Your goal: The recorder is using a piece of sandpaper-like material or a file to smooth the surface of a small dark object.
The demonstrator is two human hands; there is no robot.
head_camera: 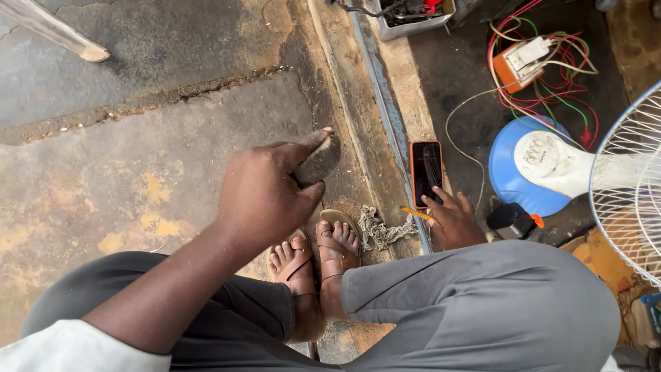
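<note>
Nearest the camera, grey trousers (pixel 475 310) and two sandalled feet (pixel 317 258) are seen on the concrete floor (pixel 138 138). Just above the feet, the left hand (pixel 265 193) is held in the air with the forefinger stretched out and the other fingers loosely curled; nothing is gripped in it. To the right of the feet, the right hand (pixel 451 220) is spread, its fingertips laid on the lower edge of a phone (pixel 426 172) in an orange case, which lies flat, screen up, beside a metal floor rail (pixel 385 103). An orange pencil-like stick (pixel 415 213) and a scrap of frayed netting (pixel 382 231) lie between phone and feet.

The phone is judged light, rigid, smooth-faced and breakable; it would best be taken by its long edges, where the case gives purchase. It lies just ahead of the right fingertips, touched but not clasped.

Right of the phone, a small black box (pixel 511 220) and the blue base (pixel 509 182) of a white fan (pixel 633 186) are seen; farther off, tangled wires (pixel 551 83) and an orange-and-white socket box (pixel 525 60).
</note>
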